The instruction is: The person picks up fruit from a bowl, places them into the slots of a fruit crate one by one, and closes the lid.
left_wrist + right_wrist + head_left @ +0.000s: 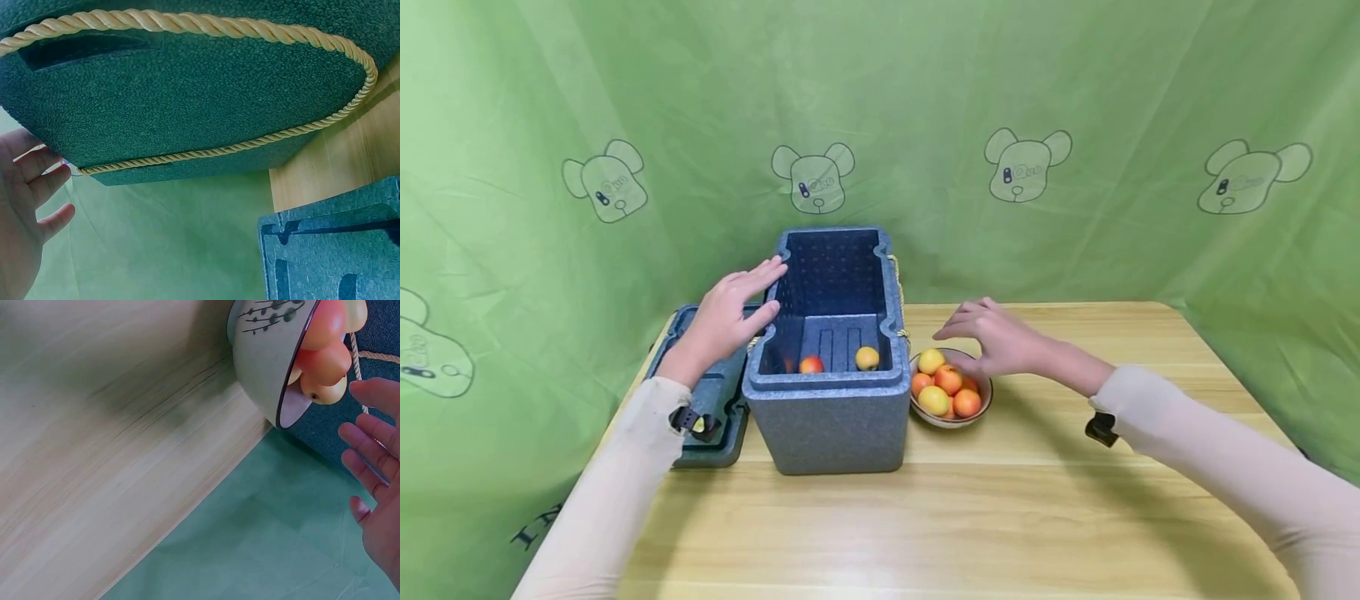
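A deep blue-grey foam box stands without its lid on the table. On its floor lie a red-orange apple and a yellow apple. My left hand touches the box's left rim with extended fingers. To the right of the box sits a white bowl with a dark rim and a leaf print, heaped with several red and yellow apples. Over the bowl's far right side hovers my right hand, its fingers loosely bent and holding nothing. In the right wrist view its fingers are apart from the fruit.
The box lid lies flat left of the box, partly behind my left arm. A twisted yellow rope hangs along the box's side. Green cloth encloses the wooden table at the back and sides.
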`<state>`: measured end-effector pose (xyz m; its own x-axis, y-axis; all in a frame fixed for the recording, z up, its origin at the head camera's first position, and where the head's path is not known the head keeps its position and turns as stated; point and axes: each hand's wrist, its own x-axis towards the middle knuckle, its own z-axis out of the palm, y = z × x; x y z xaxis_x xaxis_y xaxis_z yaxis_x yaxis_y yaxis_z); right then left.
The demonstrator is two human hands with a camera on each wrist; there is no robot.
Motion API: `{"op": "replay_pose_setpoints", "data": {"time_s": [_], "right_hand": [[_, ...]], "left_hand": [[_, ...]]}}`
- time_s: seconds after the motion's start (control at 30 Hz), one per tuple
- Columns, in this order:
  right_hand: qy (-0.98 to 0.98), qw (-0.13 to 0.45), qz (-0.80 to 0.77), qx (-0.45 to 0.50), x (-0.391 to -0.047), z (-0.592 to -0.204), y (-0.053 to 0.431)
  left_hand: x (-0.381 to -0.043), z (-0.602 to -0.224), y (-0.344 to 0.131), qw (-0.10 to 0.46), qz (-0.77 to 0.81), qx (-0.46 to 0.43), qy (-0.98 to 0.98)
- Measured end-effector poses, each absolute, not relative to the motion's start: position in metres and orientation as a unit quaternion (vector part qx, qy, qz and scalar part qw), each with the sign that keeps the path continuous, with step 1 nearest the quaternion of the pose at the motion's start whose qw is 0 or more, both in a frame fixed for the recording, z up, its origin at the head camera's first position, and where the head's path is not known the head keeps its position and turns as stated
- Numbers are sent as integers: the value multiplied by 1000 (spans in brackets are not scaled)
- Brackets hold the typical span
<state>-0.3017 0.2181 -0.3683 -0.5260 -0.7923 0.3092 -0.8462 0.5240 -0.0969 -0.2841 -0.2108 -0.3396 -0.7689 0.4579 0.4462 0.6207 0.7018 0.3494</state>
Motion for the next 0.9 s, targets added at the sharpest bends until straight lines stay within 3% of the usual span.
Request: {"op": "replay_pose_setpoints", "data": {"time_s": [0.9], "right_hand": [[-860, 96, 117, 488, -289, -389, 222]], "left_hand": [[-283, -340, -210, 173, -248, -295, -906]]}}
